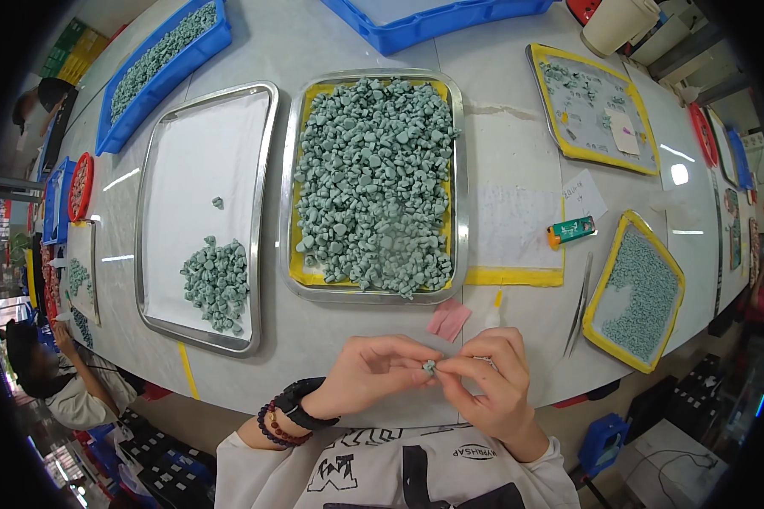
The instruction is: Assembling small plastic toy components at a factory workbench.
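Close to the table's near edge, my left hand (369, 373) and my right hand (492, 386) meet at their fingertips. Pinched between them is a small, lumpy grey-green piece (429, 368). Beyond my hands stands a metal tray (460, 254) with a yellow-edged liner, heaped with many similar pieces (373, 178). To its left lies a white-lined metal tray (199, 153). A small pile of the pieces (216, 284) sits in its near right part, and a lone piece (218, 203) lies farther up.
A pink cloth scrap (448, 320) and a small yellow-tipped bottle (495, 310) lie just beyond my hands. Tweezers (578, 305), a green lighter-like item (571, 232) and a yellow-rimmed tray (676, 318) are rightward. Blue bins (221, 34) stand far off; another person (68, 373) works at left.
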Action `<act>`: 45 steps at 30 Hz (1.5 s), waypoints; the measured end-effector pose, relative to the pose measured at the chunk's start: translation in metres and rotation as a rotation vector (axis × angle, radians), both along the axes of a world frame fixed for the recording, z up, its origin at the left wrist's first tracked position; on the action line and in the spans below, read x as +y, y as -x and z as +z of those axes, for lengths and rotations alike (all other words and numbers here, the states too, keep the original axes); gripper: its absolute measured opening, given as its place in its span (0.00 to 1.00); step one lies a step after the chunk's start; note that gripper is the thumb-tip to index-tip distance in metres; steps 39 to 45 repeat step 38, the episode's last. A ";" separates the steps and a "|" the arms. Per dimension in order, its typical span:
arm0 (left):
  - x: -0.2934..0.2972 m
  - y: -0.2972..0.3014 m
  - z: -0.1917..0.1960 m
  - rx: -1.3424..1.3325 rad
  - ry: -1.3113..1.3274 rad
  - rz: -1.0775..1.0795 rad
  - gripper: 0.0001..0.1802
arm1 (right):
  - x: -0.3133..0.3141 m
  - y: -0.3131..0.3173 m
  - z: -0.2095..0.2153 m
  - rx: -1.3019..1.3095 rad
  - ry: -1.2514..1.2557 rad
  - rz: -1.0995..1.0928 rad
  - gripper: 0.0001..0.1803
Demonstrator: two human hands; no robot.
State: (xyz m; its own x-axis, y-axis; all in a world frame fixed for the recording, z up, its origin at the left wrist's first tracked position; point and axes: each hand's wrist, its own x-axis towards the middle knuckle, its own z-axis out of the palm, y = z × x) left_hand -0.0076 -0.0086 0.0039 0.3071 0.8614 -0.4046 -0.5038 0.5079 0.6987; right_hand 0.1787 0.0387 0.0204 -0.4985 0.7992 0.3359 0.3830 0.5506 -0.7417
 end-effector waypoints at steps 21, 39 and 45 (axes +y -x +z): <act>-0.003 -0.001 0.005 0.554 -0.553 0.046 0.20 | -0.010 0.009 -0.008 0.123 0.044 -0.100 0.11; -0.007 -0.002 0.005 0.677 -0.699 0.003 0.24 | -0.012 0.005 -0.012 0.261 0.199 -0.104 0.09; -0.007 -0.002 0.005 0.677 -0.699 0.003 0.24 | -0.012 0.005 -0.012 0.261 0.199 -0.104 0.09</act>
